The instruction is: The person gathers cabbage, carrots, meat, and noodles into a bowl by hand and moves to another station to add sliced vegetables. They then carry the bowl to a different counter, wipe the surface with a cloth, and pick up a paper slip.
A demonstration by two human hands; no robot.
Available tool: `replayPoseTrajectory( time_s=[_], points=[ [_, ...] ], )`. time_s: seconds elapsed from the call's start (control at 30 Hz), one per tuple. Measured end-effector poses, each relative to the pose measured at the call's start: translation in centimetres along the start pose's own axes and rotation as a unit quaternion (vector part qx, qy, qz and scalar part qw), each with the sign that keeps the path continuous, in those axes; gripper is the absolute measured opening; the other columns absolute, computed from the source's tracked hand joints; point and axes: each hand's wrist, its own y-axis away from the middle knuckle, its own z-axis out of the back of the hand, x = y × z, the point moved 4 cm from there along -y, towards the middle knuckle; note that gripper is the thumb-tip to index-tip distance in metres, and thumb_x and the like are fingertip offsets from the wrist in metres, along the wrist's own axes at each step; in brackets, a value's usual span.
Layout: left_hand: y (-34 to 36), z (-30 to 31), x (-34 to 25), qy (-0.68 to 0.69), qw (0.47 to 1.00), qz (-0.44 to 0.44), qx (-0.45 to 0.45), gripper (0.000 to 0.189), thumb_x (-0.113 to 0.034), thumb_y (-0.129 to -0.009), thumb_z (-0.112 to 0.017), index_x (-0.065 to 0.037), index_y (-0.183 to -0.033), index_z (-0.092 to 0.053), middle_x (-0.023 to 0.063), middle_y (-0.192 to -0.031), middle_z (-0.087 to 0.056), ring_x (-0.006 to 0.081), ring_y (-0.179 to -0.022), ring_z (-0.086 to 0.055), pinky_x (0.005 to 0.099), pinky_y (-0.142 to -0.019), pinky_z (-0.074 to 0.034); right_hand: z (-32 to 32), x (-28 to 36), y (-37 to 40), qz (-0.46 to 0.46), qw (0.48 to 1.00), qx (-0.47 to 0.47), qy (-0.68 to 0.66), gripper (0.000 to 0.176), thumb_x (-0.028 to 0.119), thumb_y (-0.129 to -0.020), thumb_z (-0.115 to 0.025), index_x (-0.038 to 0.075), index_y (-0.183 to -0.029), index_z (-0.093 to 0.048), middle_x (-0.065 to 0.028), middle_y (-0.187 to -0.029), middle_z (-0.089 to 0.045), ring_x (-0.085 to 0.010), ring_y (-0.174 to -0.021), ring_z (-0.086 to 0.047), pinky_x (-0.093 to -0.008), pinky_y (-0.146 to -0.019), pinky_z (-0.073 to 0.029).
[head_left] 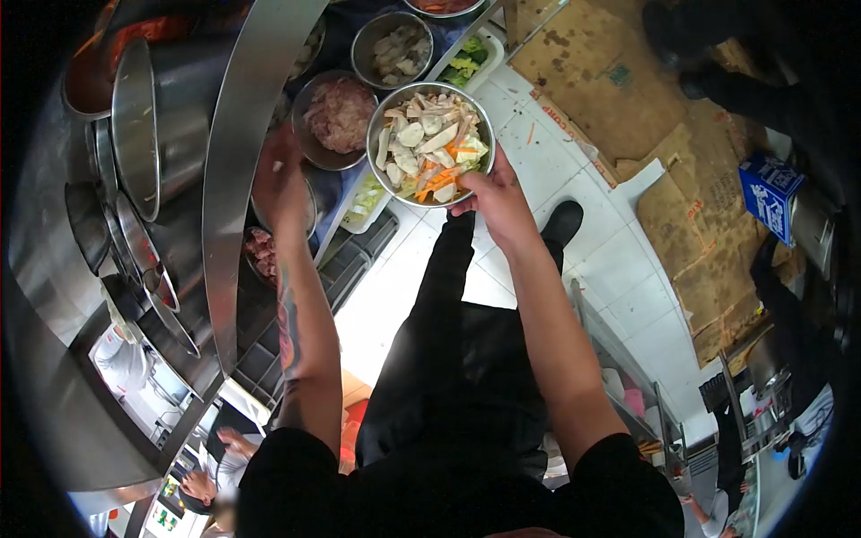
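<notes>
"Hands?"
"Right hand (pixel 498 202) clamped on the edge of a steel bowl (pixel 378 170), thumb over the rim. Pale slices (pixel 411 134) and carrot strips (pixel 435 181) in it."
"Held where?"
"Above the white floor tiles (pixel 619 287), just beside the counter bowls."
"Left hand?"
"Left hand (pixel 281 175) reaches in near the raw-meat bowl (pixel 327 162). Fingers dim, blurred; can't tell if they're apart or closed on anything."
"Past that?"
"Broccoli tub (pixel 493 56), bowl of greyish pieces (pixel 361 47). Then stained cardboard (pixel 574 63) on the floor, and a blue printed box (pixel 769 199) off to the right."
</notes>
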Motion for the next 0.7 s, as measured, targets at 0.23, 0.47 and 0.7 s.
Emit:
replayPoseTrajectory(
  time_s=[0.23, 0.47, 0.7],
  points=[
    [-16.3, 5.4, 21.5, -0.205, 0.955, -0.214, -0.010, 0.042, -0.023, -0.091, -0.065, -0.003, -0.127, -0.064, 0.0124, -0.113, -0.071, 0.0217, -0.099, -0.068, 0.0344, -0.085, -0.053, 0.7, -0.5, 0.3, -0.024, 1.000, -0.009, -0.006, 0.075, -0.005, -0.086, -0.049, 0.012, -0.155, -0.028, -0.0148, -0.129, -0.059, -0.0203, -0.086, -0.070, -0.0292, -0.058, -0.060],
    [-7.0, 0.6, 2.7, -0.245, 0.964, -0.078, -0.072, 0.034, -0.023, -0.093, -0.065, -0.002, -0.120, -0.067, 0.0168, -0.111, -0.070, 0.0275, -0.099, -0.067, 0.0366, -0.089, -0.050, 1.7, -0.8, 2.4, -0.028, 0.999, -0.035, 0.011, 0.073, -0.003, -0.087, -0.048, 0.012, -0.155, -0.028, -0.0161, -0.124, -0.060, -0.0208, -0.081, -0.069, -0.0299, -0.057, -0.060],
    [14.9, -3.7, -14.0, -0.135, 0.912, -0.355, 0.153, 0.067, -0.028, -0.085, -0.072, -0.002, -0.141, -0.049, 0.0218, -0.149, -0.044, 0.0443, -0.140, -0.036, 0.0545, -0.115, -0.027, 2.6, 2.7, 12.4, 0.006, 0.998, -0.039, 0.039, 0.069, -0.004, -0.087, -0.048, 0.011, -0.152, -0.031, -0.0135, -0.115, -0.064, -0.0185, -0.075, -0.068, -0.0299, -0.054, -0.058]
  ],
)
